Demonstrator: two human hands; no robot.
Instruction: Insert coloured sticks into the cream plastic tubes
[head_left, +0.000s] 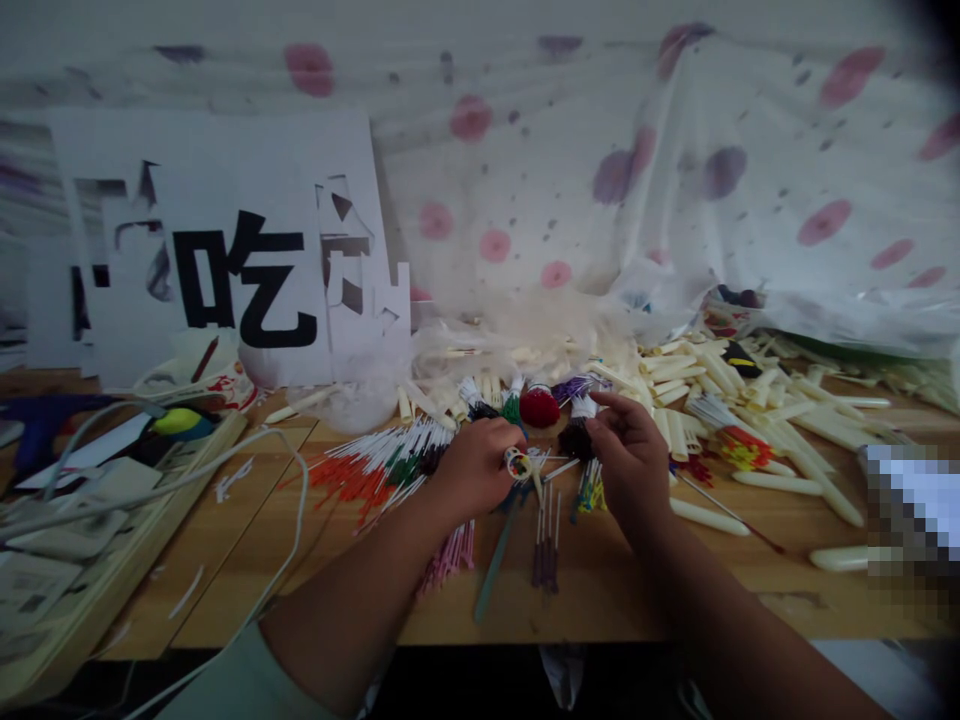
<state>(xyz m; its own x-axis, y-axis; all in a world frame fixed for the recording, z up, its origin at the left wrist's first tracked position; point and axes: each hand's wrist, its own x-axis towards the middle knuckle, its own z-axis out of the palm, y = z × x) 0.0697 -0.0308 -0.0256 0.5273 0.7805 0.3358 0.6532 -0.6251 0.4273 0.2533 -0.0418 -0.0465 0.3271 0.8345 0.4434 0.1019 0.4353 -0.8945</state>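
Note:
My left hand [480, 465] is closed around a short cream tube [517, 463], whose open end faces me and shows small coloured bits inside. My right hand [634, 465] reaches to a bundle of white sticks with black tips [576, 430], thumb and fingertips bent together at its edge. What they pinch is too small to make out. Between the hands sits a red round-topped thing [540, 408]. Orange-tipped sticks [352, 475] fan out left of my left hand, and pink-tipped ones [448, 560] lie below it. Some purple-tipped sticks [545, 560] lie nearer me.
Many cream tubes [705, 375] are heaped at the back right. A flat green strip [495, 570] lies in front. At left are a white cable [304, 490], a tray [142, 560] and a paper bowl [232, 385]. A white cut-out board [277, 180] stands behind.

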